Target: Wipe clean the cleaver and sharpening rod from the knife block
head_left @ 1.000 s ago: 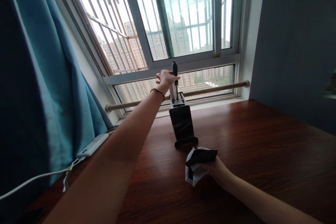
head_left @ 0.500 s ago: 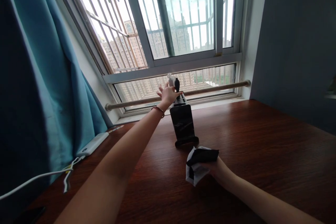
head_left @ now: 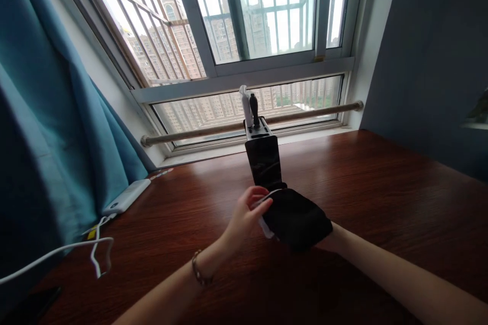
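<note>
A black cloth with a white underside (head_left: 297,218) is held over the wooden table (head_left: 381,203). My right hand (head_left: 331,236) is under it, almost wholly hidden by the fabric. My left hand (head_left: 247,210) pinches the cloth's left white edge with closed fingers. Just behind stands a black knife block (head_left: 264,160), with a white handle (head_left: 244,104) and a black handle (head_left: 253,106) sticking up from its top.
A white power bank (head_left: 126,196) with a white cable (head_left: 57,251) lies at the table's left by the blue curtain (head_left: 57,127). A metal rod (head_left: 305,113) runs along the window sill. A dark wall (head_left: 430,61) stands at the right.
My left hand let go of the handle in the block and drew back to the cloth, gripping its edge. The cloth now lies spread over my right hand. The view tilted down slightly.
</note>
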